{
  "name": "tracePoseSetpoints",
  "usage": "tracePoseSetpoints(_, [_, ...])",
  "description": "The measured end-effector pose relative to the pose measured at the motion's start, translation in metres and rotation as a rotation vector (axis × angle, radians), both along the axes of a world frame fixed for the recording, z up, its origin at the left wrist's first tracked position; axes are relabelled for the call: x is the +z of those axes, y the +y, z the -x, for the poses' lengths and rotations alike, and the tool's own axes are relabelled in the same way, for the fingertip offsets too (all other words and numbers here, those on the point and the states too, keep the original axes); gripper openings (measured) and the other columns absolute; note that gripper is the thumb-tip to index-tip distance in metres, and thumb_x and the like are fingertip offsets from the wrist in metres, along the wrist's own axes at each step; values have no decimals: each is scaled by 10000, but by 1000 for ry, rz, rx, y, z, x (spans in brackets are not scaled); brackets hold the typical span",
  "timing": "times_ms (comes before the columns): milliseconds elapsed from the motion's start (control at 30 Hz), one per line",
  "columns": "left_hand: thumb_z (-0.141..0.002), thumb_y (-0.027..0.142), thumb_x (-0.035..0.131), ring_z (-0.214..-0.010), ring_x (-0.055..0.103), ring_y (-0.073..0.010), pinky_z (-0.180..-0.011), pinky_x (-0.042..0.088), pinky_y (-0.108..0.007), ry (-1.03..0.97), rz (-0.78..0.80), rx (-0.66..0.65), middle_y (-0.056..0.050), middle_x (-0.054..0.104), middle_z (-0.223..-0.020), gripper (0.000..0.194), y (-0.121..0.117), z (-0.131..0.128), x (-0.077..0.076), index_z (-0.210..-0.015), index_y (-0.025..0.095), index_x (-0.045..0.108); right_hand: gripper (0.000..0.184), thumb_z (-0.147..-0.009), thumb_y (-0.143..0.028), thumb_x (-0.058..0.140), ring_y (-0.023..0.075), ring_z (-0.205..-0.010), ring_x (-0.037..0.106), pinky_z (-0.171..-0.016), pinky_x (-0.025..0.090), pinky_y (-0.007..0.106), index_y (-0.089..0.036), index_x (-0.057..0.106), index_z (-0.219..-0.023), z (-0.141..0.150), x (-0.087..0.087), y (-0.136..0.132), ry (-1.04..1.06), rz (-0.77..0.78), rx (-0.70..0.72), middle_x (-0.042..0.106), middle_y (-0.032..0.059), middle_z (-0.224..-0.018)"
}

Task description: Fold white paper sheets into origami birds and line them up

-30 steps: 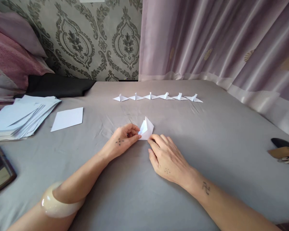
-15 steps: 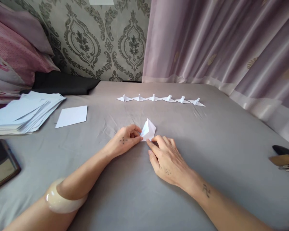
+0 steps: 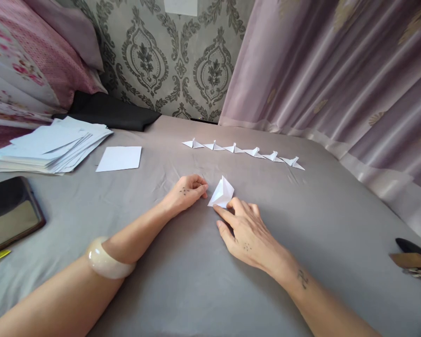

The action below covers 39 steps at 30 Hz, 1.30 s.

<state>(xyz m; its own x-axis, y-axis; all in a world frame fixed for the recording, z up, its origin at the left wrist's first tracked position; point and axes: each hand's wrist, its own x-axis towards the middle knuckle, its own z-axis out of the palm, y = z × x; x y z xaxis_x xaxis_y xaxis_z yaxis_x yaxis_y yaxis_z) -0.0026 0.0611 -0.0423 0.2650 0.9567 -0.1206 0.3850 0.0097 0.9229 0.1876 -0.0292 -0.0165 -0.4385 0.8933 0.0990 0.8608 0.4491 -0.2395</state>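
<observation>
A folded piece of white paper (image 3: 221, 193), with a pointed top and creased flaps, lies on the grey cloth in front of me. My right hand (image 3: 245, 229) rests at its lower right. Its index fingertip presses the paper's bottom edge, the other fingers are spread, and the thumb stays apart on the cloth. Just left of the paper, separated by a small gap, is my left hand (image 3: 189, 192). Its fingers are curled in against the thumb, and nothing shows between them. A pale bangle (image 3: 108, 262) circles my left forearm.
Several small folded paper birds (image 3: 234, 148) stand in a row farther back. A flat white sheet (image 3: 119, 158) lies at the left beside a paper stack (image 3: 56, 145). A phone (image 3: 12, 213) is at the left edge; keys (image 3: 416, 260) lie far right.
My left hand has let go of the folded paper and drawn slightly away from it. My right index finger now sits near the paper's lower left corner. The camera view has tilted and shifted.
</observation>
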Motion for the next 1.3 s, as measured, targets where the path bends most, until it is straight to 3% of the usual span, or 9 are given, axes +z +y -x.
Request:
tracePoseSetpoints(300, [-796, 417, 536, -536, 511, -111, -485, 385, -223, -10, -5, -2, -24, 688, -738, 281, 1, 1, -3, -914, 172, 606, 348, -945, -310, 431, 204, -891, 539, -905, 377, 440, -245, 580, -1253, 11, 9, 4, -66, 32, 24, 519, 80, -953])
tracePoseSetpoints(533, [-838, 392, 497, -691, 594, -161, -631, 448, -258, 130, -138, -134, -10, 675, -745, 268, -6, -1, 10, -850, 183, 665, 277, -925, -225, 423, 197, -924, 553, -851, 466, 368, -222, 618, -1122, -2, 3, -4, 99, 63, -53, 541, 81, -1040])
tracePoseSetpoints(633, [-864, 340, 473, -732, 601, -175, -683, 467, -277, 243, -257, -198, -20, 673, -802, 259, -10, -2, 9, -858, 199, 690, 236, -899, -178, 434, 186, -885, 572, -808, 489, 338, -205, 622, -1038, -6, 0, -6, 140, 51, -69, 558, 71, -1006])
tracePoseSetpoints(767, [-887, 229, 449, -891, 566, -208, -805, 470, -322, 363, -578, -254, -61, 642, -941, 256, -9, -1, -5, -895, 214, 704, 186, -890, -156, 418, 174, -831, 595, -743, 495, 315, -194, 599, -912, -10, -9, -2, 185, 6, -161, 578, 60, -953])
tracePoseSetpoints(867, [-902, 192, 442, -927, 521, -215, -820, 474, -339, 411, -688, -299, -77, 619, -981, 265, -9, 0, -11, -966, 210, 699, 156, -873, -169, 448, 172, -789, 615, -695, 494, 310, -178, 537, -1001, -9, -17, 2, 264, -54, -273, 598, 65, -959])
tracePoseSetpoints(967, [-897, 228, 498, -916, 516, -210, -823, 483, -351, 405, -697, -318, -82, 607, -984, 216, -11, -2, -11, -978, 206, 696, 450, -825, -263, 571, 195, -776, 637, -631, 490, 311, -164, 418, -1237, -6, -20, 4, 295, -101, -331, 621, 89, -1029])
tracePoseSetpoints(1033, [-895, 256, 517, -915, 524, -207, -822, 487, -352, 383, -687, -340, -81, 603, -988, 203, -13, -4, -10, -991, 211, 690, 548, -813, -297, 601, 211, -768, 646, -606, 483, 315, -170, 380, -1299, -4, -20, 6, 285, -135, -344, 637, 100, -1047])
tracePoseSetpoints(1167, [-891, 157, 440, -910, 536, -198, -816, 486, -339, 360, -706, -402, -82, 600, -1006, 271, -15, -6, -9, -1032, 209, 666, 336, -884, -208, 464, 209, -777, 660, -646, 490, 321, -190, 478, -1220, -9, -23, 16, 355, -202, -364, 668, 104, -1032])
tracePoseSetpoints(1300, [-786, 36, 432, -985, 490, -235, -826, 465, -372, 478, -861, -374, -103, 575, -1118, 412, -16, -6, -6, -1110, 200, 625, 293, -883, -211, 465, 176, -750, 671, -714, 525, 317, -212, 529, -1168, -23, -31, 29, 608, -132, -425, 680, 68, -947])
